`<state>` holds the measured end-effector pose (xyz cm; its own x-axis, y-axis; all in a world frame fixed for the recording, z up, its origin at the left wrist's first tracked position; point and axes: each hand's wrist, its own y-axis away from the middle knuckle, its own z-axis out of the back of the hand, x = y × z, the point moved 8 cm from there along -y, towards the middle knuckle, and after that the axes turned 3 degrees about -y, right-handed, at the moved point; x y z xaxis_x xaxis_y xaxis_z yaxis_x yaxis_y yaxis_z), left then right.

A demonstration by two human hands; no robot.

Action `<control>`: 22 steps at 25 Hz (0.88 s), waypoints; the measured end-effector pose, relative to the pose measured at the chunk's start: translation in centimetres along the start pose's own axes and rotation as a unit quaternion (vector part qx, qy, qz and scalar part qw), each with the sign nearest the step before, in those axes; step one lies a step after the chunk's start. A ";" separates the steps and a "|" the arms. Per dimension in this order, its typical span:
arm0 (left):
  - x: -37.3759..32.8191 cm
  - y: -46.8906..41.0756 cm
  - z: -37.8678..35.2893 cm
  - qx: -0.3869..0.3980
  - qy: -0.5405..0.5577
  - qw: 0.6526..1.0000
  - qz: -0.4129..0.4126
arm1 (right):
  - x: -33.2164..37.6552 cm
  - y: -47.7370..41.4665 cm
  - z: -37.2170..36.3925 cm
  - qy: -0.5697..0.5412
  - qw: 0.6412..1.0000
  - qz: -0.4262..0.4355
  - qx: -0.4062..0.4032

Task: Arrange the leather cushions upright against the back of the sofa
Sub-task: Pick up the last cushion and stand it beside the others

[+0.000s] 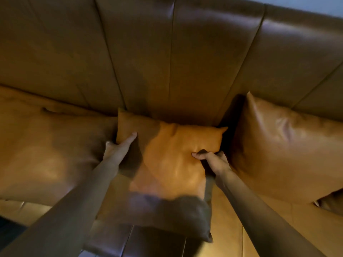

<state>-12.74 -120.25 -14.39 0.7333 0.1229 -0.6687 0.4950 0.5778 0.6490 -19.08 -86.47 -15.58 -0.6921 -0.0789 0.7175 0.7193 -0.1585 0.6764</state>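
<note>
Between two outstretched arms, the left hand (118, 145) clasps the middle cushion's (167, 164) left edge and the right hand (211, 160) pinches its right edge. It is smooth tan leather, tilted back toward the sofa back (167, 62), with larger cushions flanking it, one left (52, 149) and one right (282, 149).

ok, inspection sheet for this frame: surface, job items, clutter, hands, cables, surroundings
Surface: brown leather sofa seat, backrest with vertical seams.
Job's things: middle cushion held by both hands, top edge at the backrest, tilted, not yet upright. Right cushion stands upright against the backrest. Left cushion lies large beside the middle one; its lean is unclear.
Clutter: nothing seen.
Grippers: left hand grips the middle cushion's left edge; right hand pinches its right side.
Cables: nothing seen.
Surroundings: pale wall behind the sofa; dim, blurred image.
</note>
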 end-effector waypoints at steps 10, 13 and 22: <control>-11.4 1.5 1.7 0.047 0.182 0.980 -0.062 | 11.1 2.1 -1.5 -0.029 0.984 0.165 0.055; -12.2 1.0 0.2 0.097 0.163 0.980 -0.060 | 10.9 1.6 -2.1 -0.037 0.987 0.144 0.065; -13.0 -0.4 -0.6 0.083 0.148 0.982 -0.085 | 11.7 0.7 -2.6 -0.034 0.987 0.149 0.039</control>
<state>-22.78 -121.57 -6.21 0.4787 0.2798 -0.8322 0.6852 0.4735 0.5534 -26.85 -90.09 -7.16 -0.4446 -0.0437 0.8947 0.8950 -0.0625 0.4417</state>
